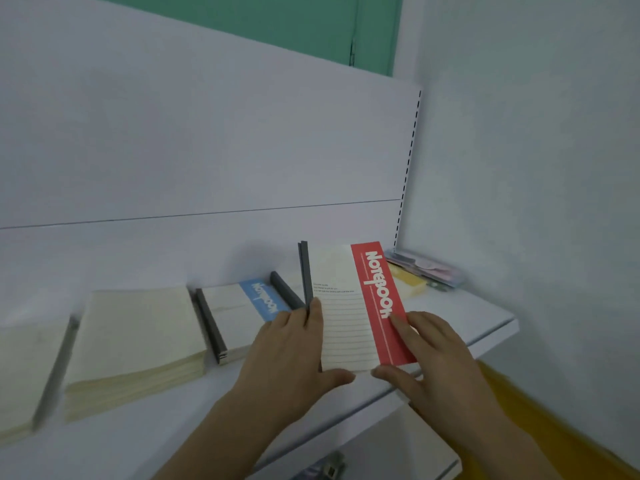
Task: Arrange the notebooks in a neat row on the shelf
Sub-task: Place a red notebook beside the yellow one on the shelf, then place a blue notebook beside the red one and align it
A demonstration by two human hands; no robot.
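A white shelf (478, 317) is seen running along a white back panel, its right end near the wall. At the left end, two cream notebook stacks (138, 344) are laid flat, page edges toward the front edge. Beside them, a blue-covered notebook (242, 306) with a grey spine is set atop a short pile near the middle. In the back right corner, a yellow pad (408, 282) and a clear packet of pastel items (427, 268) are found lying against the back panel.
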